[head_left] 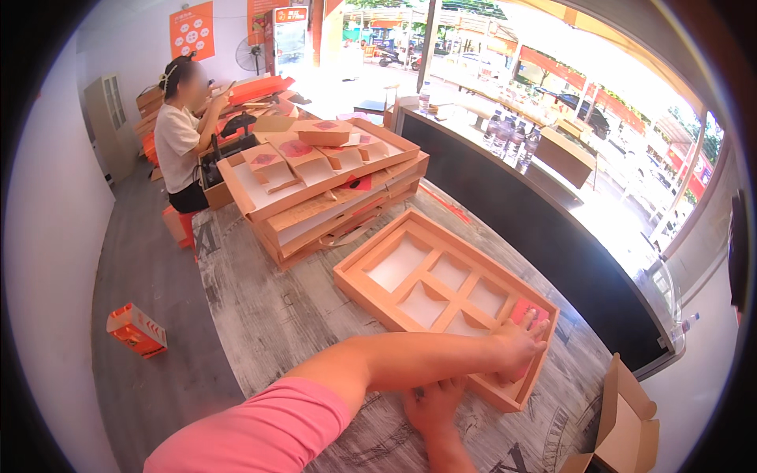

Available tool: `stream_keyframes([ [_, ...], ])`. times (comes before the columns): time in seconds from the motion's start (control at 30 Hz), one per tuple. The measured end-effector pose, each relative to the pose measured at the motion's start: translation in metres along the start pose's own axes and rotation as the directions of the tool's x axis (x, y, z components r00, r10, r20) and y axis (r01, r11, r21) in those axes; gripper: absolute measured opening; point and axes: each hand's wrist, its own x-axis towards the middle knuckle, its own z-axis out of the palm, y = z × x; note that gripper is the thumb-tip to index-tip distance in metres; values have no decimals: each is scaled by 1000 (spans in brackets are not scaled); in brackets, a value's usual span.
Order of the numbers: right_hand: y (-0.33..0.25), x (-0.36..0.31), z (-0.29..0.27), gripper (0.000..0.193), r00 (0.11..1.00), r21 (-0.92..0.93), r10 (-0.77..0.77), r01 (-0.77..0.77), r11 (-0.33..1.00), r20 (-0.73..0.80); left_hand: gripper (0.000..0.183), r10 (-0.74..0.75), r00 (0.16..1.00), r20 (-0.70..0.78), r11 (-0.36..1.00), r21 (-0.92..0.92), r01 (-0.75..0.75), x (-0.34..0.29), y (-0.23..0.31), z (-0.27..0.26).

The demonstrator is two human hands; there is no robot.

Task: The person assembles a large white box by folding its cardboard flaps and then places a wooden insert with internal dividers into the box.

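Note:
A shallow orange-brown cardboard box (pixel 364 281) lies open on the table, with a divider insert of several cut-out compartments over a white base. My left arm, in a pink sleeve, crosses in front of me to the box's right end. There my left hand (pixel 519 347) lies with fingers spread on a red printed piece (pixel 530 310), partly covering it. Below that forearm, my right hand (pixel 436 402) is at the box's near side; its fingertips are partly hidden, so I cannot tell whether they grip the edge.
Stacked similar boxes (pixel 288 229) stand at the far left of the table (pixel 276 315). An open cardboard carton (pixel 627 426) is at the lower right. Beyond a dark panel (pixel 512 205) stand water bottles (pixel 505 134). A seated person (pixel 177 130) works at the back left. An orange carton (pixel 138 331) sits on the floor.

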Motion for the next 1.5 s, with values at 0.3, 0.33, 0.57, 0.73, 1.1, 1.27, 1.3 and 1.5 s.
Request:
stream_keyframes([
  [0.3, -6, 9, -4, 44, 1000, 1, -4, 4, 1000, -10, 80, 59, 996, -66, 979, -189, -70, -2, -13, -4],
  [0.33, -7, 8, -4, 43, 1000, -6, 8, -8, 1000, -2, 77, 89, 994, -63, 975, -200, -100, -1, -15, -6],
  [0.57, -7, 2, -1, 48, 999, 24, 20, -19, 1000, -27, 70, 30, 993, -112, 986, -160, -48, 1, -9, 35],
  [0.73, -3, 1, -1, 48, 999, 17, -3, 3, 1000, -44, 72, 65, 994, -89, 998, -2, -65, -7, -2, 13],
  [1.1, -10, 8, -5, 37, 999, 12, 10, -9, 1000, -38, 71, 185, 866, -465, 973, -36, -227, -2, -25, 30],
  [1.27, -12, 9, -5, 35, 1000, -52, 24, -25, 998, -9, 74, 169, 777, -606, 944, -126, -304, -32, -20, 1],
  [1.3, -12, 9, -5, 35, 1000, -66, 28, -29, 997, -13, 75, 142, 762, -632, 929, -181, -323, -40, -18, -5],
  [1.5, -10, 9, -6, 34, 998, -75, 62, -61, 995, 19, 81, -99, 686, -721, 784, -481, -392, -129, -37, -24],
])
